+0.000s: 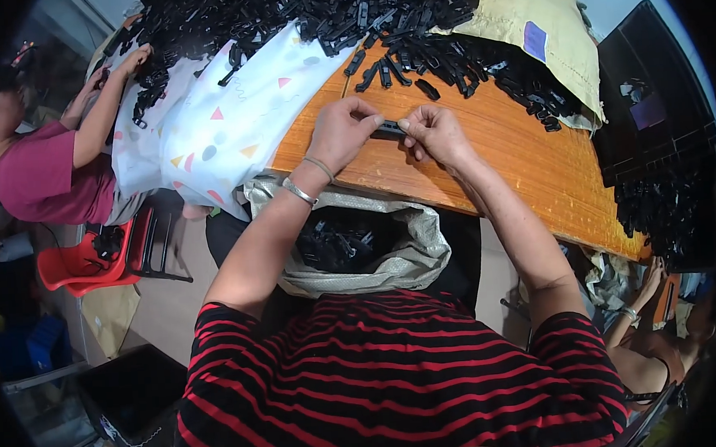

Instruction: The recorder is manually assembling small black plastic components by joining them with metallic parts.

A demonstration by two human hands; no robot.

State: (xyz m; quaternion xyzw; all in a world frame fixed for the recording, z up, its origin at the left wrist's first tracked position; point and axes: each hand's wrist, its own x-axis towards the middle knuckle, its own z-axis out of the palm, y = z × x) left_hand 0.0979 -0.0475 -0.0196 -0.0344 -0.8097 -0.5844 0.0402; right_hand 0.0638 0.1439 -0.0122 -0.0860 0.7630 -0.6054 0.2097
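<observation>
Both my hands meet over the near part of the wooden table (506, 161), pinching one small black plastic part (389, 127). The thumb and fingers of my left hand (351, 130) grip its left end. My right hand (434, 133) is closed on its right end. The part is narrow and long, and my fingertips hide both of its ends. Just beyond my hands, several loose black parts (428, 89) of a similar kind lie on the wood. Below the table edge, an open woven sack (425, 248) in front of me holds more black parts (338, 239).
A large heap of black parts (345, 15) covers the table's far side, beside a yellowish sack (526, 16). At left, a person in a maroon shirt (51, 172) works by a patterned white cloth (222, 150). A red chair (90, 260) and black bin (131, 401) stand there. Another person (656, 340) sits right.
</observation>
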